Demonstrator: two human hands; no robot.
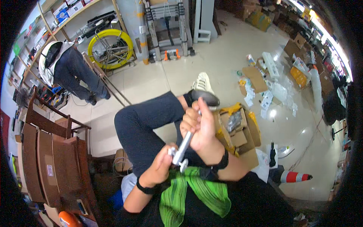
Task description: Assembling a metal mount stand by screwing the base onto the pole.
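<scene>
Silvery metal, smooth and straight: that's the metal tube, and it's sitting in both hands. The right hand has its grip closed round the upper stretch, fingers curled across and thumb laid up along it. From under that grip the tube slants down and to the left, so its long axis runs from the right fist to the left fingertips. The left hand is the nearer one to the lower end — its grip looks like a thumb-and-finger pinch there, though I can't tell exactly what's under the fingers. Just right of that pinch, a small rounded metal knob sticks out sideways; too blurry to say if it's a screw head or something else. For textures: right below the grip there's a thin-looking green striped cloth spread over dark clothing. Beyond the right forearm sits an open cardboard box, all stiff brown flaps, with crumpled plastic inside. Farther out to the right of the grip — a red-and-white banded cone, lying sideways, dark tip pointing away.
</scene>
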